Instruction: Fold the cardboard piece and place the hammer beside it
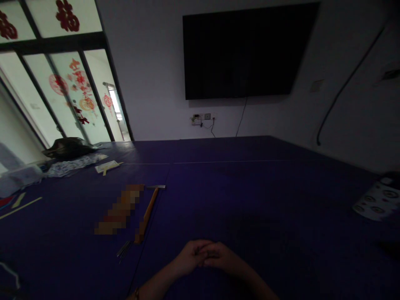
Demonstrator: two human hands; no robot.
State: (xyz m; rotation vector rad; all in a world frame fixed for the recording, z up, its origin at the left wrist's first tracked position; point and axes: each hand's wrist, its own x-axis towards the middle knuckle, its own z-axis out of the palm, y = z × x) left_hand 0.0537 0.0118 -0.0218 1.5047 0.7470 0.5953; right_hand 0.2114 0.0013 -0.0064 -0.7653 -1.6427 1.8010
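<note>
Head view shows our left hand (188, 257) and right hand (222, 256) clasped together over the near side of the dark blue desk (212, 200). The fingers of both are curled closed, each hand holding the other; we cannot tell whether anything small sits between them. Nearest to our left hand, on its left, a hammer (149, 212) lies on the desk, its metal head pointing away from us and part of its wooden handle pixelated. Several thin metal rods (124, 250) lie loosely bunched just beside the handle's near end. Left of the hammer we see an orange-brown thing (120, 210), too pixelated to name. Farther back lies a white packet (107, 166), and well apart, at the right edge, a white patterned container (376, 202).
</note>
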